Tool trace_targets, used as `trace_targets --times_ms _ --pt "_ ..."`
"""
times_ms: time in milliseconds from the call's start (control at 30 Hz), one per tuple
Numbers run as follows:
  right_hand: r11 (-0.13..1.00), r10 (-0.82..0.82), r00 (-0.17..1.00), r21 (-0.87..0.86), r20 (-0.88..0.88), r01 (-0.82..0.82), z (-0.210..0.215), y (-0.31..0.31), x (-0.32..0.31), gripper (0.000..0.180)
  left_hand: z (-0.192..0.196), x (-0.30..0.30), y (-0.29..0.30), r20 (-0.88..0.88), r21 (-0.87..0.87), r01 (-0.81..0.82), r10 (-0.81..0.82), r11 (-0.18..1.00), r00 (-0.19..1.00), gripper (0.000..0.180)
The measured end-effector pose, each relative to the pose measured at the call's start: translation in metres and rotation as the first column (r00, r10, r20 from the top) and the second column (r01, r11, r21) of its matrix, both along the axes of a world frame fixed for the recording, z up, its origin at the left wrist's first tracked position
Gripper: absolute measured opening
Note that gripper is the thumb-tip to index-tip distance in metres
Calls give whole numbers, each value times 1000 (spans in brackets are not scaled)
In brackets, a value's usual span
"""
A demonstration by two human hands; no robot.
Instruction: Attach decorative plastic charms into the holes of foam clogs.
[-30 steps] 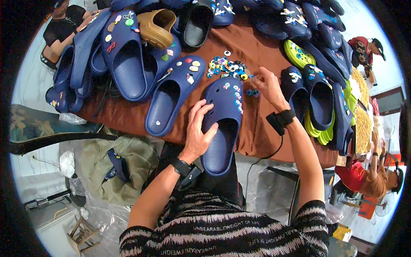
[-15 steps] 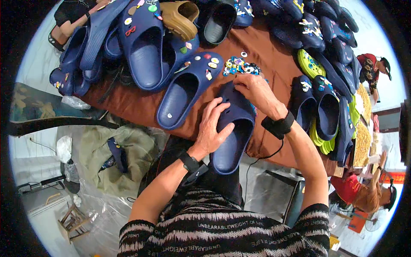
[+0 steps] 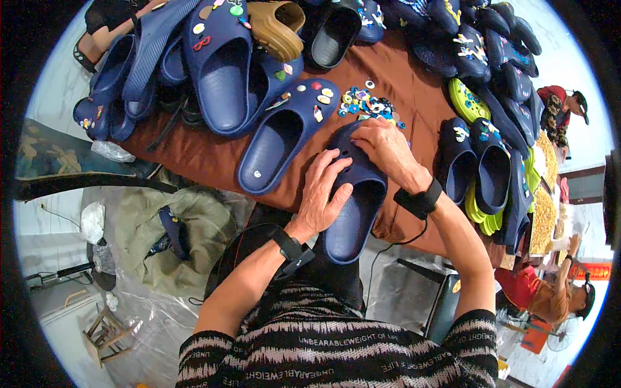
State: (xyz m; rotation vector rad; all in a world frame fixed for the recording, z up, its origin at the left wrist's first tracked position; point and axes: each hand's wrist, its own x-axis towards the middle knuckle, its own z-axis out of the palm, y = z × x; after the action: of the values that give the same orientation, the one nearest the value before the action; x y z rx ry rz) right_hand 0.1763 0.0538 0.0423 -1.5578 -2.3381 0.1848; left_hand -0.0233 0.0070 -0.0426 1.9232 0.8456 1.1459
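A clog (image 3: 354, 207) lies on the table (image 3: 213, 161) edge, another clog (image 3: 284, 136) to its left (charms (image 3: 365, 103) behind both).

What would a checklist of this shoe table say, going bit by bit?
Surface: table under a brown cloth, mostly covered.
Job's things: navy clog lying at the near edge, toe away from the person; pile of small colourful charms just beyond it.
Clutter: decorated navy clog beside it, more navy clogs all round, one tan clog, lime-green clogs.
Grippers: left hand lies on the clog's side; right hand presses its toe.
Cables: thin black cord hanging below the right wrist band.
Surroundings: plastic sheeting and a small wooden stool on the floor; other people at the far right.
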Motion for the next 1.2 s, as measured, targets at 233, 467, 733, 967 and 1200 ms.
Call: trace_targets --times_ms 233,467,733,967,1200 --pt "1000 25 981 2 191 -26 8 -3 -3 14 0 0 0 -12 -1 -5 5 1000 1000 54" --pt "994 80 996 -83 34 -77 4 -6 19 23 4 0 0 -41 8 -13 13 1000 999 55" --pt "996 37 999 -82 -16 -38 -1 -12 24 26 1 2 1 -5 -5 -16 16 1000 1000 54" --pt "935 -335 856 -25 -393 354 1 -26 84 22 1 0 0 18 -39 -1 2 999 1000 53" --pt "882 -470 853 -152 -226 445 -41 -66 129 19 2 1 2 2 -25 6 -6 1000 1000 50"
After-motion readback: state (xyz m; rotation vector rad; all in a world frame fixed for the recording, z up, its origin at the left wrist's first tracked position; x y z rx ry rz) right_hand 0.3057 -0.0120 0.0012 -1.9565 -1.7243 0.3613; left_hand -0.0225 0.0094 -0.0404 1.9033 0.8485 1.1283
